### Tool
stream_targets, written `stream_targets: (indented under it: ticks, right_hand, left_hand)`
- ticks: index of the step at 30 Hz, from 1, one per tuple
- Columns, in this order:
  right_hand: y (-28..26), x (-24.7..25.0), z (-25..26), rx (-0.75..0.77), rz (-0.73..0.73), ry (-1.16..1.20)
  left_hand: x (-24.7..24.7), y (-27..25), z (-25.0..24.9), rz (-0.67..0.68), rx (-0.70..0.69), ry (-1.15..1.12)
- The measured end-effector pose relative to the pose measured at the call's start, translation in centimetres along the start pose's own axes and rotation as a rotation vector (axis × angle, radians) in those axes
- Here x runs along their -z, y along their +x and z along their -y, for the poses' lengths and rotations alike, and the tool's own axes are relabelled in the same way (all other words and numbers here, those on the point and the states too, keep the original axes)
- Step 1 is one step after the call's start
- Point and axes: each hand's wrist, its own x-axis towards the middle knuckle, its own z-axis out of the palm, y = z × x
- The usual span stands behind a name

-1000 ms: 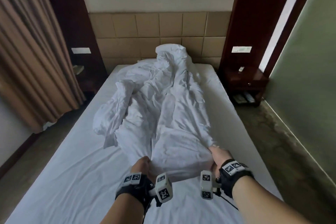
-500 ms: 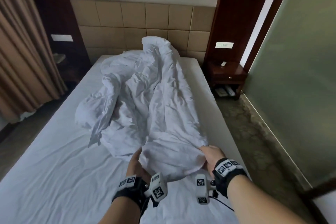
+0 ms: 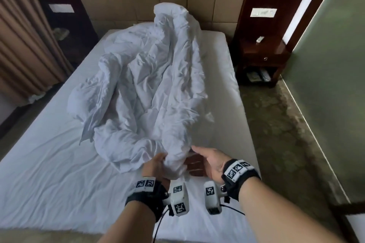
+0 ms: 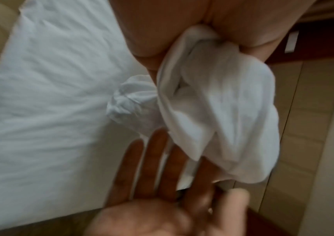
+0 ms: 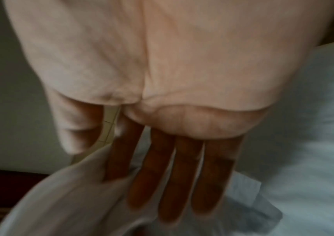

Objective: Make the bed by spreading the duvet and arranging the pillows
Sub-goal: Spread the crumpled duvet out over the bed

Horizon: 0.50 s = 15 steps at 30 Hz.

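1. The right hand (image 3: pixel 209 163) has let go of the crumpled white cotton duvet (image 3: pixel 150 89); its fingers (image 5: pixel 182 172) are now straight and spread, just beside the cloth.
2. The left hand (image 3: pixel 156 167) keeps its fingers curled round the duvet's near end, bunched in the fist.
3. The duvet still lies heaped down the middle of the white-sheeted bed (image 3: pixel 49 173), from the headboard edge toward the foot edge.
4. Judged from this, the right hand is seeking a separate corner, so spreading has barely begun; no pillows are visible.
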Motion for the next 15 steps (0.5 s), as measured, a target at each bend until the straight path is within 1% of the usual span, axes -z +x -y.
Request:
stream_targets:
  ticks: [2,4,6,7,9,12,13,15]
  right_hand:
    - [2.6,2.7,0.3,-0.043,-0.206,-0.032]
    - [5.3,4.7,0.1,-0.081,-0.376,-0.117]
    - [7.6,5.2,-0.8,-0.179,-0.405,-0.159]
    - [8.0,4.5,-0.9,-0.233,-0.380,-0.163]
    - [8.3,2.3,-0.8,-0.278,-0.229,-0.139]
    - [9.6,-1.5,-0.7,-0.343,-0.075,0.014]
    - [10.0,-2.7,-0.9,-0.345,-0.037,0.074]
    - [9.8,-4.9,-0.7,-0.274,0.042,0.241]
  left_hand:
    - [-1.1,-0.5,-0.6,-0.029,-0.035,-0.074]
    - [-1.4,-1.0,-0.9,0.000,-0.065,-0.158]
    - [-0.7,-2.0,-1.6,-0.046,-0.122,-0.197]
    - [-0.2,-2.6,-2.0,-0.067,-0.153,-0.224]
    - [1.1,-3.6,-3.0,-0.133,-0.219,-0.284]
    - [2.6,-5.5,-4.3,-0.191,-0.255,-0.336]
    - [3.1,-6.0,-4.4,-0.206,-0.258,-0.337]
    - [3.4,-7.2,-4.8,-0.224,-0.273,-0.341]
